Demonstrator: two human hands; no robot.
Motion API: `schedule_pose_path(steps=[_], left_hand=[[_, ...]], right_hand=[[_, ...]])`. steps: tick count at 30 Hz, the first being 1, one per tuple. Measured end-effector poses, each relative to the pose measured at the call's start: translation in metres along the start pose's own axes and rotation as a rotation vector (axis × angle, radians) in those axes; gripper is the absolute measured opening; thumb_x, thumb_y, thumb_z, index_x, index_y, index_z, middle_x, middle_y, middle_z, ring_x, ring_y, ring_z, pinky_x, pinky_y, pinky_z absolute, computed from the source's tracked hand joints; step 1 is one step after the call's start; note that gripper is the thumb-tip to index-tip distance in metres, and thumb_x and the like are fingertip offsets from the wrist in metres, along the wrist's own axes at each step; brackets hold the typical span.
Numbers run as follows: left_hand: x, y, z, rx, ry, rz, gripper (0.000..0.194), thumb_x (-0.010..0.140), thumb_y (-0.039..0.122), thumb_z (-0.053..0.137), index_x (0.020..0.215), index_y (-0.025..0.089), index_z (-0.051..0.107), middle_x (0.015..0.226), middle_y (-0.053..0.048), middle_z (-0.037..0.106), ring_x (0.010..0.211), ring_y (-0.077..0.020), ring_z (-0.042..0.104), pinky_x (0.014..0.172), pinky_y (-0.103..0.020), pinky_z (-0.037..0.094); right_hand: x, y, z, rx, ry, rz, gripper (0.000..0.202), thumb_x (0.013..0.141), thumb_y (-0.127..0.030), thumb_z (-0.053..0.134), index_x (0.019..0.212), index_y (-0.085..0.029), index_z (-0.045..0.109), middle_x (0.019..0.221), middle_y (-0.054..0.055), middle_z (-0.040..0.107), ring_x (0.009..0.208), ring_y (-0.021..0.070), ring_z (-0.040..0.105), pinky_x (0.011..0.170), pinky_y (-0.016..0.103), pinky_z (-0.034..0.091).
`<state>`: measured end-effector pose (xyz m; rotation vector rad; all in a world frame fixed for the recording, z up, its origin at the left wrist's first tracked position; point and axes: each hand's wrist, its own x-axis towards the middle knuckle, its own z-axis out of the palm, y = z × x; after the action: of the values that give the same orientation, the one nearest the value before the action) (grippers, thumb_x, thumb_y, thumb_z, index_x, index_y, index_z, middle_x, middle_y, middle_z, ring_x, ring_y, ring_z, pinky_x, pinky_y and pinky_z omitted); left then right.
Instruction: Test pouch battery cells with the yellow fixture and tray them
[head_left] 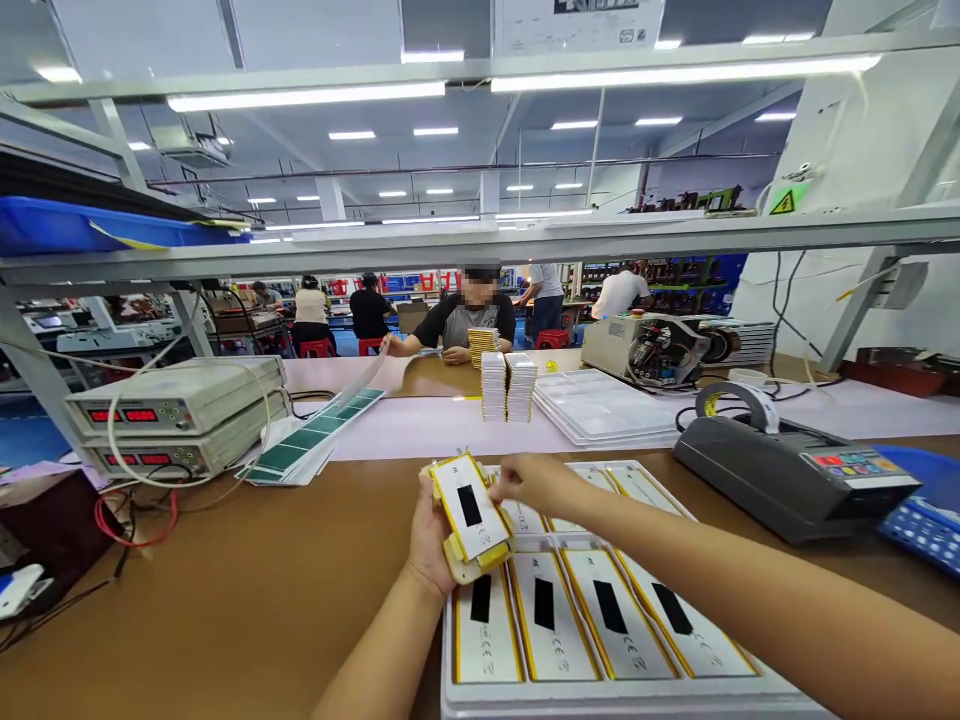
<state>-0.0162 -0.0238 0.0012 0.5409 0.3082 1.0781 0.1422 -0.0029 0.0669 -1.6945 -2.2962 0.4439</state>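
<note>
My left hand is wrapped round a yellowish holder that carries a white battery pack with yellow edges and a black rectangle on its face. At the pack's upper right edge is my right hand, its fingers pressed together; whatever they pinch is too small to make out. Below and to the right of both hands lies a white tray holding several flat white packs, each with yellow edges; those in the front row show black rectangles.
Two stacked meters with wires stand left. Green sheets, stacked packs and white trays lie farther back. A grey tape dispenser sits right. Across the table, a person holds a sheet. A shelf bar crosses above.
</note>
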Motion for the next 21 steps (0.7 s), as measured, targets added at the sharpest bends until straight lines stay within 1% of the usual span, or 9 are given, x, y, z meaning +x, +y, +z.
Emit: schedule_pose_path(steps=[2,3,7,9,10,12,14,18,21], left_hand=[[0.001,0.000,0.000,0.000,-0.001,-0.004,0.063,0.073,0.063,0.039,0.105,0.012,0.056,0.096,-0.017,0.063,0.088,-0.0305,0.059,0.076,-0.047,0.045],[0.002,-0.001,0.000,0.005,0.018,-0.013,0.064,0.072,0.063,0.040,0.105,0.011,0.055,0.096,-0.018,0.062,0.088,-0.0307,0.059,0.076,-0.048,0.045],[0.006,-0.001,0.003,0.032,0.096,-0.034,0.066,0.071,0.065,0.039,0.103,0.010,0.056,0.090,-0.017,0.063,0.083,-0.0316,0.060,0.074,-0.052,0.046],[0.007,-0.001,0.004,0.040,0.125,-0.031,0.065,0.071,0.066,0.038,0.102,0.011,0.057,0.087,-0.016,0.063,0.081,-0.0313,0.060,0.072,-0.052,0.046],[0.008,-0.001,0.005,0.045,0.137,-0.027,0.065,0.070,0.066,0.039,0.101,0.012,0.058,0.086,-0.016,0.063,0.080,-0.0310,0.060,0.071,-0.052,0.047],[0.008,-0.001,0.007,0.057,0.159,-0.019,0.065,0.070,0.066,0.038,0.101,0.012,0.058,0.085,-0.016,0.063,0.078,-0.0308,0.061,0.069,-0.053,0.047],[0.008,-0.001,0.009,0.068,0.184,-0.017,0.066,0.070,0.066,0.038,0.101,0.012,0.058,0.085,-0.016,0.063,0.077,-0.0313,0.061,0.068,-0.054,0.047],[0.007,0.000,0.010,0.074,0.218,-0.016,0.066,0.070,0.066,0.037,0.097,0.011,0.060,0.083,-0.016,0.064,0.076,-0.0304,0.061,0.068,-0.053,0.048],[0.007,0.000,0.011,0.074,0.215,-0.015,0.067,0.071,0.067,0.035,0.097,0.011,0.060,0.084,-0.017,0.063,0.078,-0.0307,0.061,0.069,-0.053,0.047]], right_hand=[[-0.004,0.030,-0.015,-0.128,0.065,0.068,0.027,0.080,-0.041,0.043,0.079,-0.020,0.059,0.083,0.005,0.065,0.074,0.0195,0.055,0.055,0.027,0.033],[-0.006,0.049,-0.023,-0.189,0.074,0.114,0.027,0.081,-0.039,0.041,0.081,-0.019,0.060,0.086,0.007,0.064,0.077,0.0210,0.056,0.056,0.027,0.033],[-0.021,0.129,-0.046,-0.562,0.016,0.300,0.023,0.081,-0.026,0.041,0.088,-0.016,0.061,0.091,0.011,0.064,0.083,0.0239,0.058,0.059,0.028,0.037],[-0.032,0.157,-0.049,-0.650,-0.024,0.344,0.023,0.079,-0.020,0.041,0.089,-0.013,0.061,0.091,0.014,0.064,0.082,0.0254,0.059,0.060,0.030,0.038],[-0.037,0.167,-0.048,-0.666,-0.036,0.351,0.023,0.079,-0.018,0.041,0.089,-0.011,0.061,0.090,0.015,0.064,0.082,0.0261,0.059,0.060,0.030,0.039],[-0.045,0.177,-0.045,-0.679,-0.041,0.346,0.023,0.079,-0.016,0.042,0.089,-0.009,0.061,0.090,0.017,0.064,0.083,0.0273,0.059,0.062,0.031,0.040],[-0.048,0.179,-0.039,-0.682,-0.028,0.327,0.024,0.079,-0.014,0.041,0.090,-0.008,0.062,0.092,0.018,0.063,0.086,0.0283,0.058,0.065,0.033,0.040],[-0.044,0.181,-0.029,-0.644,0.002,0.292,0.026,0.077,-0.007,0.040,0.089,-0.009,0.063,0.095,0.018,0.063,0.093,0.0271,0.056,0.074,0.034,0.039],[-0.039,0.192,-0.029,-0.594,0.017,0.289,0.024,0.077,-0.009,0.042,0.089,-0.010,0.063,0.097,0.017,0.062,0.095,0.0258,0.055,0.077,0.034,0.037]])
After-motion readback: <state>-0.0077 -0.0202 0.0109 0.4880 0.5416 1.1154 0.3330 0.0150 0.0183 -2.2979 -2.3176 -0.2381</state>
